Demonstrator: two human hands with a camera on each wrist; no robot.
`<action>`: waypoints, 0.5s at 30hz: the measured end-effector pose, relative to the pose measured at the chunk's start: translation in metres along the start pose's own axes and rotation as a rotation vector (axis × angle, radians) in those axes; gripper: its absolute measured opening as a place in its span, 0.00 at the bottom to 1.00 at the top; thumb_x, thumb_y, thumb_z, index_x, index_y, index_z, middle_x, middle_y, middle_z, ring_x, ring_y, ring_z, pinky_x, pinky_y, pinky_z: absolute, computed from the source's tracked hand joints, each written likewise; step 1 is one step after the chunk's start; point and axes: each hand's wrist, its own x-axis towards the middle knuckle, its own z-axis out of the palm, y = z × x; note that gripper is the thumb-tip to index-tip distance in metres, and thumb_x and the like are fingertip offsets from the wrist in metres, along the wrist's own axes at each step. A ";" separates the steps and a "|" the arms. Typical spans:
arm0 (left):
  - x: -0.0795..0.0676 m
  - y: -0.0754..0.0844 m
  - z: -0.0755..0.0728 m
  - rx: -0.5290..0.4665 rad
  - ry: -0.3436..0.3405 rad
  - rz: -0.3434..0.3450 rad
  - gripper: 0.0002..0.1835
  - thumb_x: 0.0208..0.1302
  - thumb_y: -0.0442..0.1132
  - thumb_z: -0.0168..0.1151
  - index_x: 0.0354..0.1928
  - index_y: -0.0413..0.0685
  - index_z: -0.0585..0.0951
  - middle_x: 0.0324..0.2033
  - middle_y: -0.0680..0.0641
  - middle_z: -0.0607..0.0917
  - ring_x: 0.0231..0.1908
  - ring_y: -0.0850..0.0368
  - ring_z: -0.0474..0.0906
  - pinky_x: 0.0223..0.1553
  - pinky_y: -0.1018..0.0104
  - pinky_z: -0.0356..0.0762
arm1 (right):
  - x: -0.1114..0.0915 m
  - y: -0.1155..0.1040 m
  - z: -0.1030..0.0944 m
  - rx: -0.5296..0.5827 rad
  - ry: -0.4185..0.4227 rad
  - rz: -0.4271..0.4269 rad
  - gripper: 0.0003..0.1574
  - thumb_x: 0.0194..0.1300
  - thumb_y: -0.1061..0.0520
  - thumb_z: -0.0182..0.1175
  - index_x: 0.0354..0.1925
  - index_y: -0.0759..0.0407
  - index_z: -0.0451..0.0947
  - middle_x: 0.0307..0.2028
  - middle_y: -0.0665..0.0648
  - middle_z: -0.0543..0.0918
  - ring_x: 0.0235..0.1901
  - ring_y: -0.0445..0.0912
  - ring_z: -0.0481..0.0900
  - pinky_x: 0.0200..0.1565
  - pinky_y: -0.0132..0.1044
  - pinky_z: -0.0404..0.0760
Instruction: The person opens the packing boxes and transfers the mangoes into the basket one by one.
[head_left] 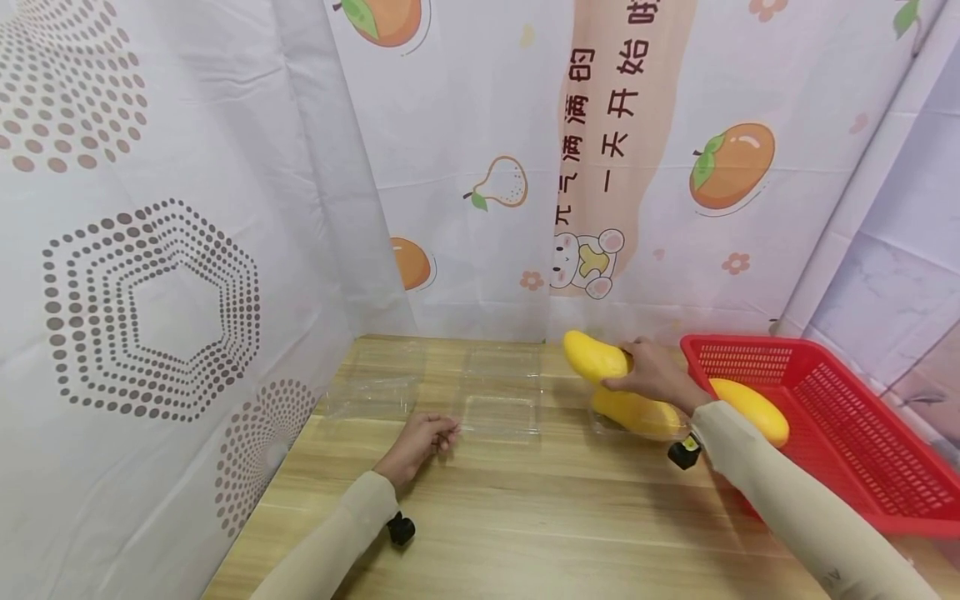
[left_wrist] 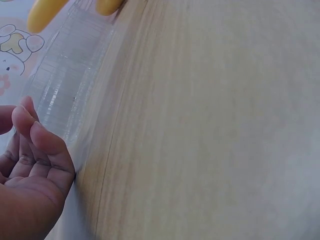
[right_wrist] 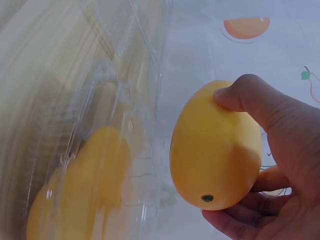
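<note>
My right hand [head_left: 654, 373] grips a yellow mango [head_left: 596, 357], thumb on one side and fingers on the other. In the right wrist view, the dark stem spot shows on the held mango [right_wrist: 215, 150]. Below it a second mango [head_left: 637, 415] lies in the clear plastic box [head_left: 600, 429] at the right. My left hand [head_left: 423, 442] is low over the table, its fingers loosely curled and its fingertips right at the left edge of the middle clear box [head_left: 498, 414]. No object shows between the left fingers [left_wrist: 47, 137].
Another clear box [head_left: 371, 398] stands at the left, its lid raised behind. A red plastic basket [head_left: 847, 433] is at the right with a mango [head_left: 750, 411] in it. Printed curtains [head_left: 450, 108] hang behind the wooden table [head_left: 517, 517] and along its left side.
</note>
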 end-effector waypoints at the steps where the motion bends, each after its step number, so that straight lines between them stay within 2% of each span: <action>1: 0.000 0.000 0.000 0.000 0.000 0.000 0.18 0.75 0.39 0.60 0.50 0.25 0.81 0.32 0.45 0.85 0.29 0.61 0.76 0.32 0.71 0.75 | -0.001 0.000 -0.001 -0.001 0.003 0.003 0.36 0.55 0.41 0.77 0.50 0.67 0.81 0.35 0.59 0.77 0.32 0.50 0.73 0.33 0.40 0.72; 10: -0.001 0.002 0.000 -0.009 0.002 0.004 0.18 0.76 0.38 0.58 0.50 0.24 0.81 0.33 0.45 0.85 0.30 0.60 0.76 0.32 0.71 0.75 | -0.008 0.006 -0.013 0.035 0.012 0.022 0.34 0.55 0.42 0.78 0.47 0.67 0.81 0.32 0.58 0.77 0.32 0.50 0.73 0.33 0.40 0.73; 15: -0.003 0.001 0.001 -0.014 0.003 0.007 0.16 0.77 0.36 0.56 0.50 0.24 0.80 0.33 0.44 0.84 0.30 0.60 0.76 0.32 0.71 0.74 | -0.011 0.014 -0.015 0.008 0.031 0.007 0.33 0.55 0.42 0.78 0.44 0.67 0.81 0.29 0.56 0.76 0.30 0.50 0.72 0.32 0.40 0.72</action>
